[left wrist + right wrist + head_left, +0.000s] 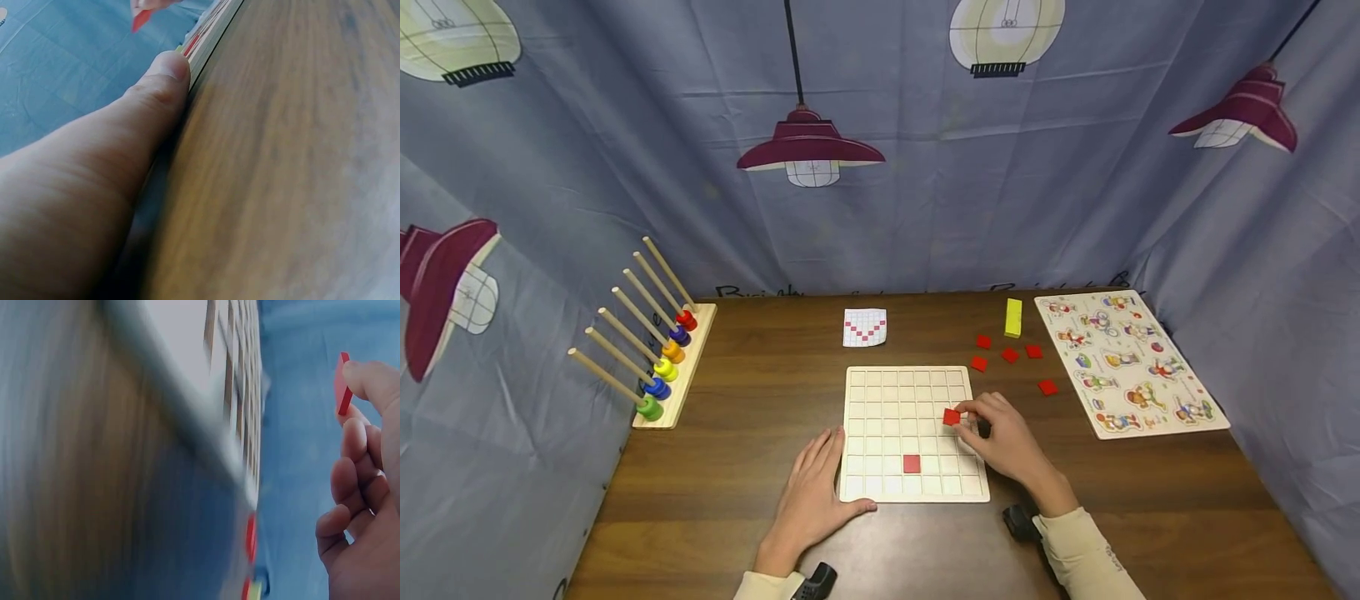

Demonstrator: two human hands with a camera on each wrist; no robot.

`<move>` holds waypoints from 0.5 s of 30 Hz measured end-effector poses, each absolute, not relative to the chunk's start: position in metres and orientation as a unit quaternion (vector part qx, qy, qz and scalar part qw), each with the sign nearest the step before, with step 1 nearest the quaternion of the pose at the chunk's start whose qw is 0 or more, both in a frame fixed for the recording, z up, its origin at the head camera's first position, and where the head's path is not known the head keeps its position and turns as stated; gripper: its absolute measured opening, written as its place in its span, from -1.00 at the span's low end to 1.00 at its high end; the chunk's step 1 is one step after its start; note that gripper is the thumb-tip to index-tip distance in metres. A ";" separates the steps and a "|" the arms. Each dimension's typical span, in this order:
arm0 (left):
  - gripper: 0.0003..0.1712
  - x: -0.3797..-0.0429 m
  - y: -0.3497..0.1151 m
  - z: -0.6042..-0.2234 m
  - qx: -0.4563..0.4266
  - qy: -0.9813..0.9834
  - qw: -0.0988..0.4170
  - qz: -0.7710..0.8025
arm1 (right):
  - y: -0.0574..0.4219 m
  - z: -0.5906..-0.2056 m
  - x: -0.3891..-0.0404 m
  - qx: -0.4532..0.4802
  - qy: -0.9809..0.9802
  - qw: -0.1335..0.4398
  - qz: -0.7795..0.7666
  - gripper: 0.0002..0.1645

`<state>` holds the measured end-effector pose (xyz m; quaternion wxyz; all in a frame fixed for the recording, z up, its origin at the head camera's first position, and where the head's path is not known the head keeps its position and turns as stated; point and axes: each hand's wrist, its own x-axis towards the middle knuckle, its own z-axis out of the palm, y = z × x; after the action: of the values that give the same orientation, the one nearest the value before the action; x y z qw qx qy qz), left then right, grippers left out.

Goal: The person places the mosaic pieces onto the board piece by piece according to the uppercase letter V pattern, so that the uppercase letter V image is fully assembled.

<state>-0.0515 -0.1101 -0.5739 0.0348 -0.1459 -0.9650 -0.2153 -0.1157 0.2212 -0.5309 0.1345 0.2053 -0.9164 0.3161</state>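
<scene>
A pale wooden grid board (880,429) lies on the table, with one red square tile (912,464) set in a cell of its lower part. My right hand (1002,437) pinches another red square tile (952,417) between thumb and fingertip, above the right side of the board; the right wrist view shows this tile (342,384) tilted on edge. The left hand (812,492) lies with straight fingers along the board's left edge, its thumb (165,72) at the near left corner. Behind the board lies a small paper card (865,327) with red squares marked in a V on a grid.
Several loose red tiles (1010,356) lie behind the board to the right, near a yellow block (1013,318). At the far right is a wooden picture puzzle (1131,362). A peg stand with coloured rings (681,367) stands at the left. Curtains (910,225) enclose the table.
</scene>
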 end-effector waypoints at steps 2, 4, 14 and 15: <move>0.47 -0.051 -0.110 -0.574 -0.147 -0.965 0.034 -0.216 | 0.206 -0.530 -0.112 0.222 -0.915 0.124 0.314 -0.71; 0.48 -0.051 -0.111 -0.575 -0.146 -0.965 0.032 -0.215 | 0.191 -0.532 -0.108 0.237 -0.914 0.112 0.309 -0.73; 0.49 -0.052 -0.111 -0.573 -0.138 -0.965 0.009 -0.222 | 0.141 -0.540 -0.105 0.247 -0.937 0.042 0.243 -0.79; 0.49 -0.053 -0.110 -0.573 -0.137 -0.965 0.008 -0.223 | 0.139 -0.540 -0.106 0.245 -0.939 0.041 0.237 -0.79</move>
<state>-0.0531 -0.1105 -0.5725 0.0080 -0.1370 -0.9652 -0.2227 -0.1063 0.1394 -0.5401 0.0413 0.2449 -0.9391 0.2373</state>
